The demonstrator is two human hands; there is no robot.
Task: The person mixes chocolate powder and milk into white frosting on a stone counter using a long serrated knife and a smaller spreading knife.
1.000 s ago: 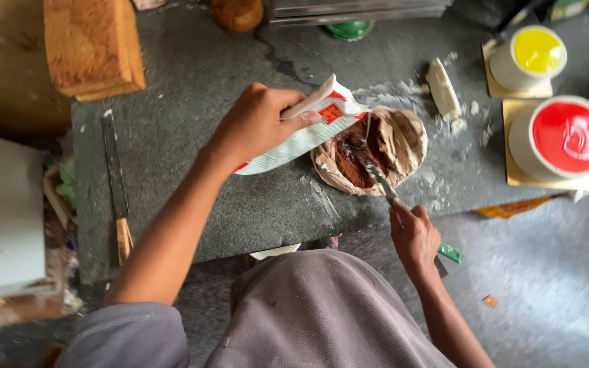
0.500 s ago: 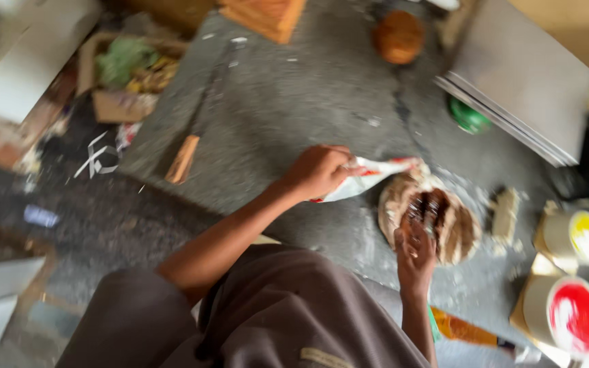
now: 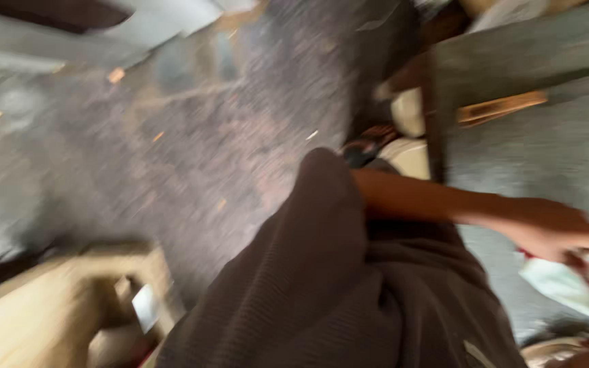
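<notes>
A head-worn camera, swung sideways and heavily blurred, looks across a person's brown-clad lap to one bare forearm stretched toward the right edge of the frame. The left hand is closed on a single white packet with red markings, its fingers curled over the packet's upper end while the rest trails down toward the lower right corner; the packet lies over a grey slab serving as the tabletop. What the packet contains cannot be made out. A sliver of one round brownish dish shows at the bottom right, just below the packet, its contents lost to blur. The right hand is out of view. One orange-brown tool handle lies on the tabletop, well apart from the hand. Speckled grey floor fills the left, with one pale wooden crate at lower left.
</notes>
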